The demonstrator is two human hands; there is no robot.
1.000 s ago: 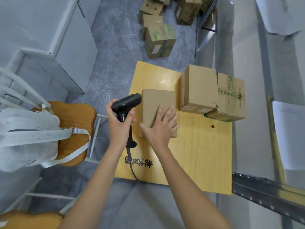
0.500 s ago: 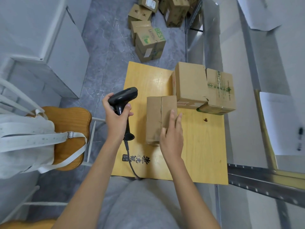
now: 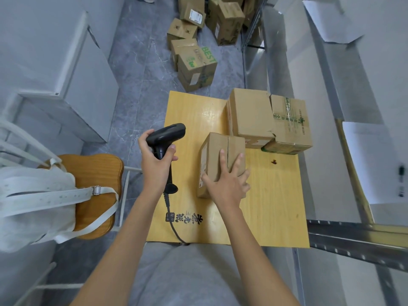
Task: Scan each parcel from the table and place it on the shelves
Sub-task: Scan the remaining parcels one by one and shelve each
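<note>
Left hand (image 3: 157, 161) grips the scanner (image 3: 166, 138); right hand (image 3: 225, 184) lies flat, fingers spread, on the parcel (image 3: 217, 155) just beside it.

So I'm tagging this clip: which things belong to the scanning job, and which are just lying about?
Job:
scanner in left hand
small parcel under right hand
two bigger parcels
table
shelf rail

Lying about:
white bag on wooden chair
floor boxes
</note>
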